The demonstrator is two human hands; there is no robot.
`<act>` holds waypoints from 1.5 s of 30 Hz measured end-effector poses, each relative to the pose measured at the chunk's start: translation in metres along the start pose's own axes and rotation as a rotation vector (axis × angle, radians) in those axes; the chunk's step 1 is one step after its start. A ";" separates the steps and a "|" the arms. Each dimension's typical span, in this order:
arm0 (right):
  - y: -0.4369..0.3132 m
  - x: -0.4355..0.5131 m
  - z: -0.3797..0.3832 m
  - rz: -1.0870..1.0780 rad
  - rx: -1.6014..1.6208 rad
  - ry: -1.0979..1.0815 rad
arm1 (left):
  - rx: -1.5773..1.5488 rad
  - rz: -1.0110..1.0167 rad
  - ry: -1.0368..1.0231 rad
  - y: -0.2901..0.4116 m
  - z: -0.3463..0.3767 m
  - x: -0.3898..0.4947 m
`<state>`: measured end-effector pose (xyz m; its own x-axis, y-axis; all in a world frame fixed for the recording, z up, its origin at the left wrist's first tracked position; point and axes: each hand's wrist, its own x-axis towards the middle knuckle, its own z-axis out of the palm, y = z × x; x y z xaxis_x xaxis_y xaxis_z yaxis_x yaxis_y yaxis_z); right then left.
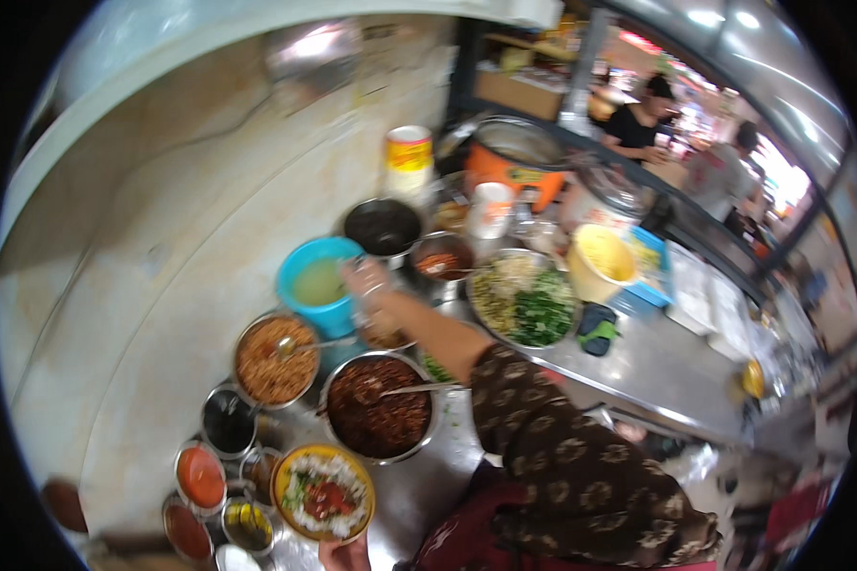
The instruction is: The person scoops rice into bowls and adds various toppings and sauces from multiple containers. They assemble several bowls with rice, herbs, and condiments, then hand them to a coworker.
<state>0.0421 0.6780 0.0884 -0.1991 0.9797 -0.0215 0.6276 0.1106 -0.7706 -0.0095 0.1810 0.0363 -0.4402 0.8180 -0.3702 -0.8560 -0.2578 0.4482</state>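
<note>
My left hand point(346, 553) grips the lower rim of a yellow bowl point(280, 492). In that bowl lie white food, probably rice or noodles, chopped greens and a dark red sauce point(326, 499). My right hand point(371, 282), blurred and seemingly in a clear plastic glove, reaches to the right rim of a blue plastic tub point(303, 307) of pale liquid point(318, 282). Whether its fingers hold anything is not visible. Below it sit a steel basin of dark red-brown chopped topping point(378, 421) with a spoon point(421, 387), and a pot of orange-brown crumbled topping point(275, 364) with a ladle point(286, 346).
Sauce pots point(200, 477) line the lower left. A basin of chopped greens point(543, 307), a cream bucket point(589, 275), paper cups point(490, 210) and an orange cooker point(507, 171) stand on the steel counter point(657, 364). A wall point(150, 285) borders the left. Two people appear beyond the frame.
</note>
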 end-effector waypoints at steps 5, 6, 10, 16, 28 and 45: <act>-0.005 0.031 -0.042 -0.875 -0.675 -0.382 | -0.088 0.023 0.053 -0.035 0.055 0.022; -0.004 0.031 -0.049 -0.949 -0.647 -0.421 | -0.095 0.024 0.112 -0.042 0.067 0.027; -0.004 0.038 -0.065 -0.847 -0.473 -0.553 | -0.141 0.030 0.144 -0.071 0.108 0.054; 0.025 0.070 -0.066 -0.119 0.299 -0.776 | -0.133 0.052 0.083 -0.103 0.152 0.095; 0.054 0.058 -0.121 -0.523 0.582 -0.674 | -0.045 -0.054 0.014 -0.105 0.206 0.149; 0.034 0.049 -0.102 -0.307 0.601 -0.570 | -0.033 -0.021 -0.039 -0.093 0.212 0.171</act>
<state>0.1306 0.7464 0.1266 -0.7398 0.6709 0.0510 0.0144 0.0917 -0.9957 0.0523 0.4533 0.1038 -0.4119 0.8428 -0.3464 -0.8735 -0.2568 0.4136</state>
